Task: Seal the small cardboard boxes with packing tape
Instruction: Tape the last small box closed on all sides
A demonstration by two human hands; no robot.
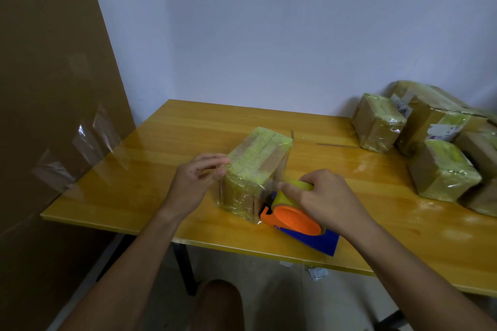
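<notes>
- From my feed: box (255, 169) sits mid-tabletop (161, 158), already heavily wrapped in yellowish tape, flaps closed, so I can't see what's inside.
- Left hand (196, 183) is at the box's left top corner, fingers curled and pinching there; looks like it's pinning a tape edge or just bracing the box (can't tell which).
- Right hand (325, 196) grips the tape dispenser (293, 217), fingers wrapped over the roll, orange hub and blue body tight against the box's near right corner.
- A clear strip runs from the roll up onto the box's right face. My read: mid-pull of another band, the left hand countering the drag.
- Stack of taped boxes (430, 148) at the right end of the tabletop, well apart from the work; probably the done pile, contents hidden too.
- Big cardboard sheet (53, 88) leans on the left, with spare tape strips (88, 140) stuck on it.
</notes>
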